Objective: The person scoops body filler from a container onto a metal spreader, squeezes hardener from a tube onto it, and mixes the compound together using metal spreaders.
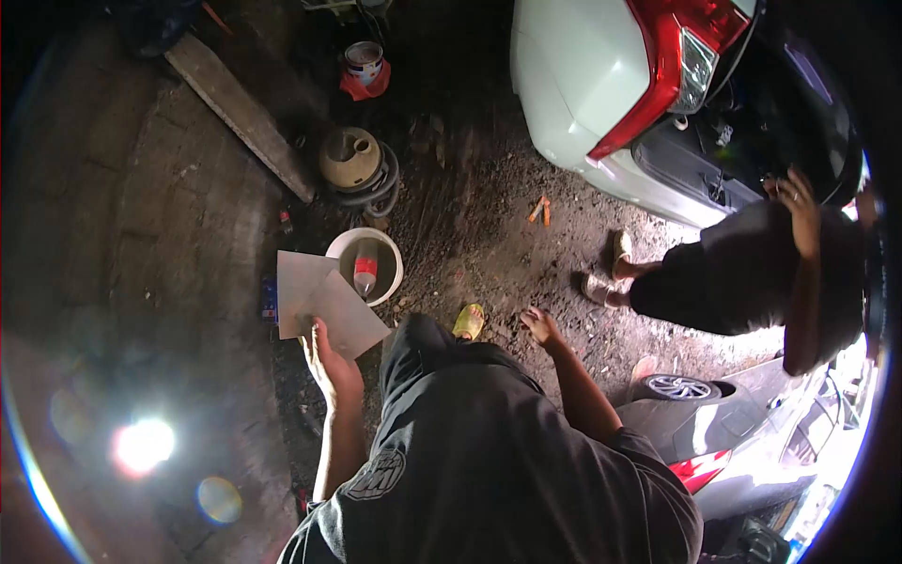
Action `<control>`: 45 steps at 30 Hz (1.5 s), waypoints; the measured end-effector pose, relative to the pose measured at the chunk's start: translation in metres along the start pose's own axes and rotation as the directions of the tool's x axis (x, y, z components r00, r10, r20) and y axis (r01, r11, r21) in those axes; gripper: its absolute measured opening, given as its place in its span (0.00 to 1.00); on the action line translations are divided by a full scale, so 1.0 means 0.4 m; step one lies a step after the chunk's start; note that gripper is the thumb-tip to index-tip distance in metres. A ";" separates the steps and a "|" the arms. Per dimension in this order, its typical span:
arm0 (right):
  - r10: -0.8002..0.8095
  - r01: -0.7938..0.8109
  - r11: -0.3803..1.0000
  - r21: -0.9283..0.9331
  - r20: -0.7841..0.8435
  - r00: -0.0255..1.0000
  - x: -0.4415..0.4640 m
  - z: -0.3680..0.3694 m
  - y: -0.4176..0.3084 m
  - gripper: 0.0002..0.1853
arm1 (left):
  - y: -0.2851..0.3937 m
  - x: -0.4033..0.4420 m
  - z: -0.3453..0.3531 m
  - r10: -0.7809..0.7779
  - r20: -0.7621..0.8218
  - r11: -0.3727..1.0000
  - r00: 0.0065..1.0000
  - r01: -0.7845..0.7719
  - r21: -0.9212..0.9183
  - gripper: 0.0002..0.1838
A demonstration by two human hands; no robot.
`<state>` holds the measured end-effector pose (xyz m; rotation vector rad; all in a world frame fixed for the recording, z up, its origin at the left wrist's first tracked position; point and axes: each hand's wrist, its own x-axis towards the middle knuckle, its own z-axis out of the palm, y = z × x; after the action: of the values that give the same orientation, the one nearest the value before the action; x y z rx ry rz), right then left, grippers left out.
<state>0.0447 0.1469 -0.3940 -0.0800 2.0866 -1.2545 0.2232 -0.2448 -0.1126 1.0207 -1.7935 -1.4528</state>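
Note:
My left hand [331, 365] grips two flat, stiff-looking greyish sheets [343, 315] by their lower edge, the thumb over them. The sheets overlap at an angle; what they are made of I cannot tell. Just beyond them stands a white bucket [398, 268], and a plastic bottle with a red label [365, 266] is inside it. The sheets hide part of the bucket's near rim. My right hand [539, 326] hangs over the dirt floor beside my yellow shoe [469, 321], its fingers loosely apart and holding nothing.
A round vacuum cleaner [350, 160] with a coiled hose sits past the bucket. A long plank [240, 113] lies at left. On the right, another person [742, 268] stands beside a white car [573, 85] with an open rear. A grey car [700, 423] is nearer. Orange pieces [539, 210] lie on the ground.

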 end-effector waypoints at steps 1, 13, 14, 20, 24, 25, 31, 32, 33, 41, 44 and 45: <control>-0.130 0.136 0.985 -0.109 0.063 0.990 0.019 -0.022 -0.009 0.17 | 0.036 0.029 0.031 -0.062 -0.027 0.991 0.998 0.058 -0.117 0.23; -0.088 0.413 0.769 -0.488 0.559 0.824 0.236 -0.148 -0.428 0.17 | -0.019 0.577 0.384 -0.368 0.083 0.801 0.926 0.361 -0.477 0.24; -0.095 0.445 0.737 -0.509 0.574 0.813 0.287 -0.169 -0.434 0.17 | -0.028 0.635 0.426 -0.307 0.128 0.836 0.943 0.332 -0.438 0.24; 0.212 0.041 0.849 -0.527 0.410 0.887 0.635 -0.041 -0.460 0.33 | 0.016 0.976 0.545 0.341 0.450 0.858 0.825 -0.469 0.210 0.20; 0.070 0.180 0.766 -0.617 0.358 0.931 0.815 0.013 -0.992 0.36 | 0.083 1.153 0.619 -0.224 0.486 0.897 0.845 0.374 -0.236 0.26; -0.012 0.180 0.845 -0.504 0.318 0.948 0.857 0.025 -1.079 0.35 | 0.102 1.188 0.626 -0.274 0.518 0.893 0.810 0.414 -0.174 0.24; -0.219 -0.058 0.696 0.716 0.288 0.932 0.934 0.076 -1.496 0.32 | 0.178 1.302 0.660 -0.219 0.738 0.834 0.638 0.515 -0.198 0.20; -0.271 -0.079 0.595 0.800 0.292 0.917 0.943 0.085 -1.522 0.32 | 0.181 1.311 0.667 -0.203 0.753 0.815 0.626 0.535 -0.225 0.20; -0.232 -0.047 0.603 0.797 0.231 0.945 0.916 0.083 -1.618 0.28 | 0.235 1.324 0.661 -0.272 0.761 0.830 0.589 0.544 -0.124 0.21; -0.365 0.215 0.732 0.647 0.106 0.925 0.986 0.083 -1.711 0.17 | 0.342 1.355 0.682 -0.297 0.709 0.878 0.640 0.475 -0.061 0.21; -0.416 0.228 0.700 0.676 0.127 0.900 0.961 0.053 -1.764 0.21 | 0.352 1.368 0.689 -0.342 0.674 0.874 0.655 0.486 -0.029 0.23; -0.438 0.251 0.682 0.687 0.109 0.892 0.978 0.045 -1.767 0.21 | 0.353 1.380 0.702 -0.322 0.684 0.884 0.655 0.467 -0.031 0.24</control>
<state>-0.4429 -0.3919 -0.0408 -0.3227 1.3219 -2.0353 -0.3236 -0.5600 -0.0406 0.8759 -1.8724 -2.4834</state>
